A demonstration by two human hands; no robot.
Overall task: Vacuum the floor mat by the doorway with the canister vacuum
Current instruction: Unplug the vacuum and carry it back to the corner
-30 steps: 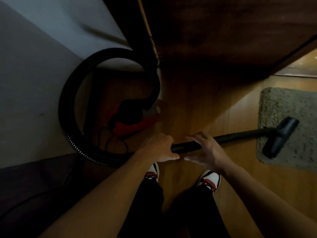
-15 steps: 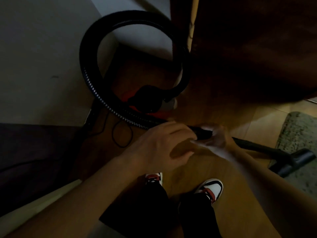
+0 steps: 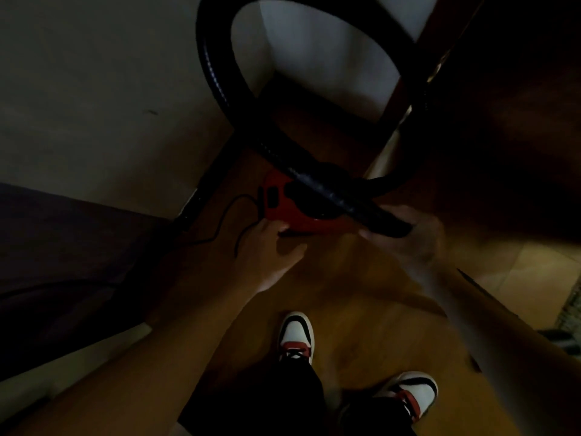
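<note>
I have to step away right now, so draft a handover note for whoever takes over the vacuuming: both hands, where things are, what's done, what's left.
The left hand is open and reaches to the red canister vacuum on the wooden floor; whether it touches is unclear.
The right hand, blurred, grips the end of the black hose, which loops up behind the canister.
Only an edge of the floor mat shows, at far right.
Done: cannot tell how much of the mat is vacuumed.
Left: probably go back to the mat and finish it.

Right hand [image 3: 413,239] grips the black hose [image 3: 217,73]; left hand [image 3: 267,250] beside red canister [image 3: 283,210]
</note>
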